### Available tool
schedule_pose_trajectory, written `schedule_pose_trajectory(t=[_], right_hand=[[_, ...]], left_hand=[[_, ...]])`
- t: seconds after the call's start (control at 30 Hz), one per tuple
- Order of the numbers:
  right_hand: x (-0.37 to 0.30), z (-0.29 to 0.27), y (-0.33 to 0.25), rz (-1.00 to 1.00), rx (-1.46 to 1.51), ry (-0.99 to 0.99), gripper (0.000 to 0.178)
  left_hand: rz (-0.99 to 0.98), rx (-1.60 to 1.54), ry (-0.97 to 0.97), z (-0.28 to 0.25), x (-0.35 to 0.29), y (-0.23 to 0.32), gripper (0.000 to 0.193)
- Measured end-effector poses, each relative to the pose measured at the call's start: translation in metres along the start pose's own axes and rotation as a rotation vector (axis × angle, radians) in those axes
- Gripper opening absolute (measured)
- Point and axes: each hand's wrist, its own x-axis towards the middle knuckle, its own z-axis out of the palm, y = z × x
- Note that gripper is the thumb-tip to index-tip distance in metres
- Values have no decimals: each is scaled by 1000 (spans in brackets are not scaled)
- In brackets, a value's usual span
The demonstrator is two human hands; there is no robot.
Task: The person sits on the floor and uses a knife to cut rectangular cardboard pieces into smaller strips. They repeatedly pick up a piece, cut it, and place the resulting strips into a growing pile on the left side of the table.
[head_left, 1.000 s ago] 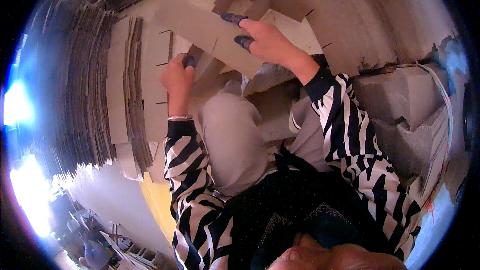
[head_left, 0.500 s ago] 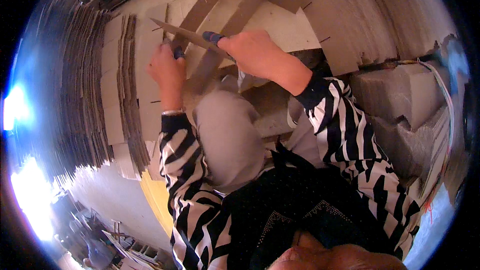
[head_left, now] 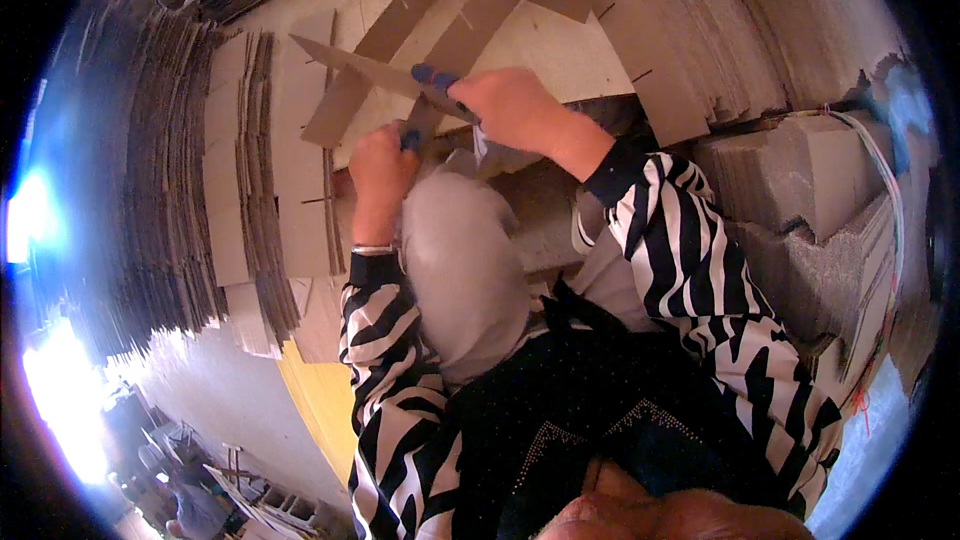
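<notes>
My right hand [head_left: 522,112] is closed on one end of a long cardboard strip [head_left: 382,74], which points away to the left and stands on edge. Dark blue coverings wrap some of its fingertips. Lower and to the left, my left hand [head_left: 382,172] pinches the near end of another cardboard strip [head_left: 424,118], with a dark covering on its thumb. Upright strips cross each other in a cardboard lattice [head_left: 480,15] that reaches forward from my hands. Exactly where the strips slot together by my fingers is hidden.
Flat slotted cardboard pieces [head_left: 303,160] lie in a row at my left, beside a tall packed stack [head_left: 140,170]. More cardboard stacks [head_left: 700,30] stand at the right. The lattice rests on a pale board [head_left: 570,50]. Cables [head_left: 885,170] hang at the far right.
My left hand has moved right and closer to my body, onto the near strip end. My right hand has shifted slightly with its strip. A crossing strip at the left now shows more fully.
</notes>
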Motion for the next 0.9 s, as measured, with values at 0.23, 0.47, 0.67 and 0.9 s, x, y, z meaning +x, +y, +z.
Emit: schedule_pose_trajectory(t=[0.23,0.47,0.67,0.9], right_hand=[[-7,3,9,-90,-54,59,18],[-18,14,22,8,-44,-132,18],[-68,-67,83,336,-2,328,32],[-161,-56,144,851,-635,132,40]], left_hand=[[29,42,-46,-2,0,9,28],[14,-84,37,-11,1,14,25],[249,-26,665,-28,51,4,30],[-163,262,16,-19,100,-19,36]])
